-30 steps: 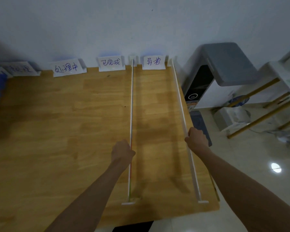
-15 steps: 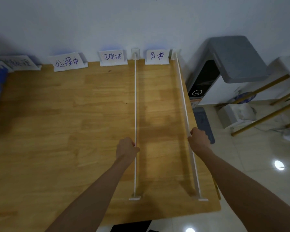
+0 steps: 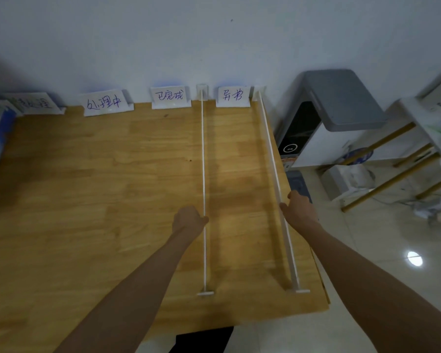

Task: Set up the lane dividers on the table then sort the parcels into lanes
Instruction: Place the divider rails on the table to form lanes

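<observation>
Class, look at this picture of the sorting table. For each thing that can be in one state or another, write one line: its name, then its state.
Left hand: grip curled on the left divider.
Right hand: grip on the right divider.
Left divider: upright on the table, running to the wall.
Right divider: upright, along the table's right edge.
Label cards: four, standing at the wall.
Table: no parcels seen on it.

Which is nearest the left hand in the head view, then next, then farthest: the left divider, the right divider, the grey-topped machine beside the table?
1. Left divider, in the left hand's grip.
2. Right divider, along the table's right edge.
3. Grey-topped machine, off the table, far right.
</observation>
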Tool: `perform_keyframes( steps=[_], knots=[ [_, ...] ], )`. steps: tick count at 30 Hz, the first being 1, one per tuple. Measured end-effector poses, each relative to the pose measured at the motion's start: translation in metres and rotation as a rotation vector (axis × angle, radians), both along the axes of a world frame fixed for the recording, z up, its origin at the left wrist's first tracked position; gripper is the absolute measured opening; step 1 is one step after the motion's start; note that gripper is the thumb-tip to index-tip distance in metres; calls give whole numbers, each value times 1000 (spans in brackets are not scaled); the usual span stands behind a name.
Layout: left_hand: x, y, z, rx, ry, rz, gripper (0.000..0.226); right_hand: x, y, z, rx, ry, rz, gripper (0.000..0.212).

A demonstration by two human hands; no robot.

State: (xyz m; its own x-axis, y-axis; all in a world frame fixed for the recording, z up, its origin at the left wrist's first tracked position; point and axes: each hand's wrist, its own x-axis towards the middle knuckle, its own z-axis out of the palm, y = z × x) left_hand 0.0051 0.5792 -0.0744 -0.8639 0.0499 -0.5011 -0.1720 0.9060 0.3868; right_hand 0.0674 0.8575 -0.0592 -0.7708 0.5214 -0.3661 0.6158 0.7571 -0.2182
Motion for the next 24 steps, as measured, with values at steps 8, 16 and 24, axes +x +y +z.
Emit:
perform_keyframes(
  steps=[8, 16, 24],
  knots=[
    [6, -82, 85, -248, 339, -265, 43, 8, -81, 84, 111, 245, 152, 36],
    [75, -218, 130, -391, 472, -184, 49, 29, -217, 114, 165, 390, 441, 43],
    [137, -348, 151, -455, 445, 17, 50, 45, -342, 126, 119, 428, 641, 45]
  ],
)
